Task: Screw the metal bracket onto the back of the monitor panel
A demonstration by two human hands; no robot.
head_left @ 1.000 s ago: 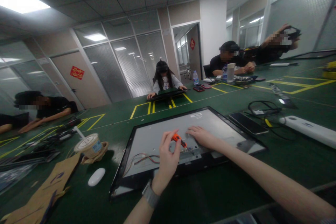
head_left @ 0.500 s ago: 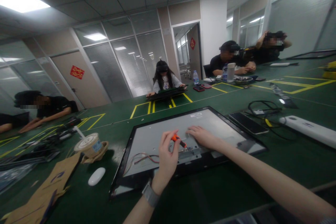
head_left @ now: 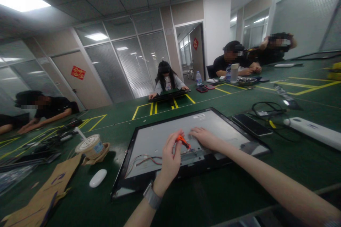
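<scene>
left hand (head_left: 170, 158) pinching orange screwdriver (head_left: 183, 141), tip down on panel (head_left: 160, 136) | right hand (head_left: 204, 137) open, flat on panel | table (head_left: 239, 191)

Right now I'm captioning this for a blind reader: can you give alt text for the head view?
A left hand holds an orange screwdriver to a face-down monitor on a green table; the right hand rests on it. A cup, mouse and phone lie nearby.

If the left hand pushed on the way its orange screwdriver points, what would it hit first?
The screwdriver tip would likely meet the metal strip on the panel, beside the right hand.
</scene>
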